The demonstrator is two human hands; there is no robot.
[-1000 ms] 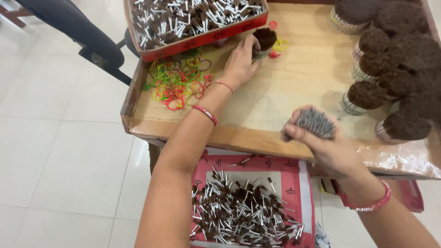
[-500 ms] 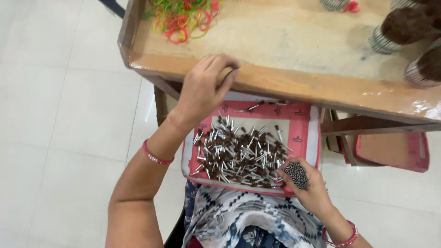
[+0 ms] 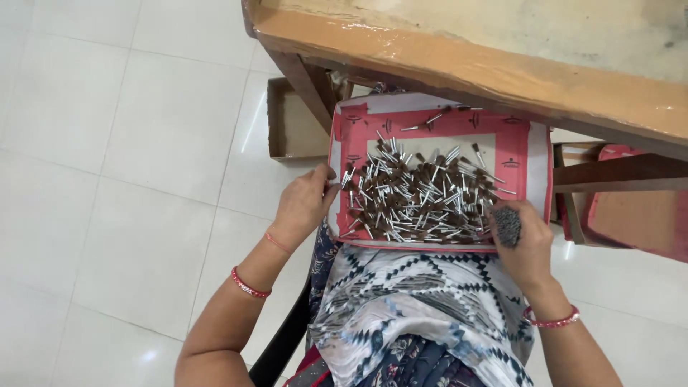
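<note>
The right hand [image 3: 527, 247], at lower right of the frame, has its grip closed around a tight bundle of small pins [image 3: 507, 225], their grey metal ends packed together and pointing up out of the fist. The bundle sits just over the lower right corner of a shallow pink and white box [image 3: 516, 154], at the near rim. The left hand [image 3: 304, 204] is at the box's left edge, fingers curled against the rim and thumb on the outside wall; its grip is closed lightly on that edge and holds nothing loose (the fingertips are partly hidden behind the wall).

Inside the box lies a loose heap of pins [image 3: 416, 197] with brown tips and silver shafts, thickest in the middle and lower half; a few strays lie near the far wall, and the upper corners show bare floor of the box. The box rests on the person's lap, on patterned cloth [image 3: 423, 301].

Directly above the box, across the upper right of the frame, runs the thick wooden edge of the tabletop [image 3: 459, 64], overhanging the far rim and leaving only a narrow gap there. A small open cardboard box [image 3: 290, 125] sits on the tiled floor [image 3: 122, 143] under the tabletop's left leg. The floor to the left is wide and open.
</note>
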